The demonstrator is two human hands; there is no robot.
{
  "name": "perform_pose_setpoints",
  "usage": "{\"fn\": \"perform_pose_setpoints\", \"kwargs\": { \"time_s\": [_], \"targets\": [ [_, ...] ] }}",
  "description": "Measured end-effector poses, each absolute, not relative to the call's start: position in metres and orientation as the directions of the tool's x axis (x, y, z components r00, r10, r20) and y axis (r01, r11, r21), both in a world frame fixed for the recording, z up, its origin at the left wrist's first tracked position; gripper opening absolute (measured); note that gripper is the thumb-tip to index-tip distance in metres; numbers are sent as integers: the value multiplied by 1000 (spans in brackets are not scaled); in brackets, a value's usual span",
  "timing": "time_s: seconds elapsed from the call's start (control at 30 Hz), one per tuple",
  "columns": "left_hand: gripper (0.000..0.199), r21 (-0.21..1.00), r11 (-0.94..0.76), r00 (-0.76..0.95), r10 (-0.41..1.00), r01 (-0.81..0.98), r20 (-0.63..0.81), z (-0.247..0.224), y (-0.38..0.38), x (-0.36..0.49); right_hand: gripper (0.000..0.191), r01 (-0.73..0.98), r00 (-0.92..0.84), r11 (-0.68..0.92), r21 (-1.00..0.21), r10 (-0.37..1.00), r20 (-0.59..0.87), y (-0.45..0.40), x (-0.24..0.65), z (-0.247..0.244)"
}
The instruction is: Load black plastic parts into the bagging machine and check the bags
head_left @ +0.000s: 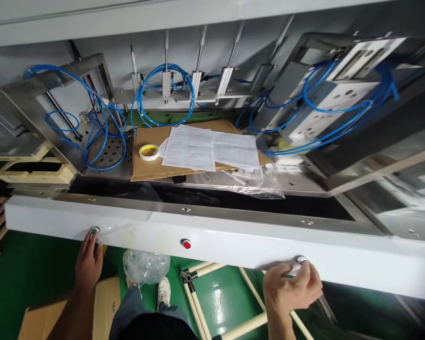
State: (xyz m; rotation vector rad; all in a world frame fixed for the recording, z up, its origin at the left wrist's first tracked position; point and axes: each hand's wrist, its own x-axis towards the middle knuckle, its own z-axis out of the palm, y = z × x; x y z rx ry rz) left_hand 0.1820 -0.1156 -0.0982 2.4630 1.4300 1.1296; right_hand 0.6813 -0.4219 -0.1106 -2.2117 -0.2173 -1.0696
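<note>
Both hands press start buttons on the white metal machine front panel: left hand fingers extended on the green round button, right hand fingers curled over the silver-rimmed button. Next likely calls for holding both down together.

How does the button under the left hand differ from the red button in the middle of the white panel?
The green button sits near the panel's left end, while the red button sits near the middle. The left hand has fingertips on the green button; no hand touches the red button. The green one is partly covered, the red one shows fully. Both are small, round and set in the white panel.
</note>
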Motion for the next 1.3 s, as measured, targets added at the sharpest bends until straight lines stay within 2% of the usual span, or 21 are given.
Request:
{"fn": "perform_pose_setpoints", "kwargs": {
  "time_s": [0.13,0.3,0.4,0.47,0.53,0.63,0.73,0.83,0.9,1.03,1.17,1.3],
  "targets": [
    [49,429,-555,287,789,713,544,-97,-114,183,50,424,653,-773,-472,-100,750,-425,682,-105],
    [57,516,-506,278,845,691,456,-87,-116,181,46,353,651,-789,-504,-179,737,-416,662,-88],
    [57,538,-496,247,848,681,469,-78,-118,179,44,416,616,-760,-499,-168,770,-393,627,-75],
    [56,545,-507,228,837,668,498,-71,-118,181,41,556,621,-675,-484,-50,782,-368,595,-64],
    [53,539,-538,244,817,649,522,-65,-116,185,36,719,624,-509,-473,172,762,-335,561,-50],
    [46,484,-614,334,769,623,546,-58,-108,192,34,843,536,-269,-465,494,685,-276,516,-24],
    [38,428,-673,412,723,604,555,-52,-96,197,39,907,396,-171,-384,654,645,-223,493,-1],
    [34,377,-716,455,678,588,577,-49,-85,199,35,953,289,-168,-250,743,603,-195,492,8],
    [32,336,-741,477,645,582,596,-47,-79,199,29,956,289,-200,-213,758,585,-194,496,5],
    [28,307,-765,497,613,566,614,-42,-69,198,23,927,374,-281,-247,685,625,-219,496,-10],
    [31,334,-776,562,622,535,545,-33,-58,190,23,889,453,-356,-289,585,673,-243,479,-22],
    [34,399,-756,589,654,518,475,-25,-43,180,19,874,481,-364,-323,546,686,-251,463,-27]
  ]
}}
